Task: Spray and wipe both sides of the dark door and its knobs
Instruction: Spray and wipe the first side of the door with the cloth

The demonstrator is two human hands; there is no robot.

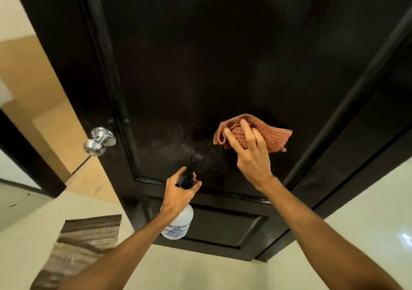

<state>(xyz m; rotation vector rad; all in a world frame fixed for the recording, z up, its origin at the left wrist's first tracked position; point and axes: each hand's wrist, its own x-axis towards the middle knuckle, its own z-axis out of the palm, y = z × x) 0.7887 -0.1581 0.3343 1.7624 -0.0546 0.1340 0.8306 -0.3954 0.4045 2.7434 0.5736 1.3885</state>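
Here, closest in, the left hand (178, 191) grips the neck of a spray bottle (178, 225), fingers curled round the black trigger head. The clear body of the bottle hangs below the wrist, upright, so the liquid likely stays at the feed tube. The nozzle points up and forward at the door, and a pale mist (189, 149) shows just beyond it, which suggests the trigger is squeezed.

Just to the right and a little higher, the right hand (249, 154) holds a reddish checked cloth (274, 138), with bent fingers dug into its bunched folds. The cloth sits against the door panel, beside the misted patch rather than over it. My guess is that it waits there so the wipe can follow the spray at once, before the wet runs down.

The dark door (200, 55) fills most of the view and stands ajar, its free edge to the left. Both hands work the lower part of its tall upper panel, above a smaller panel near the floor. On the left edge the shiny metal knob (99, 141) sticks out, well apart from both hands and untouched for now. This looks like an early pass on one side only.

Beyond the door edge a tan wall (33, 67) shows. A striped mat (82, 247) lies on the pale floor (356, 211) to the left.
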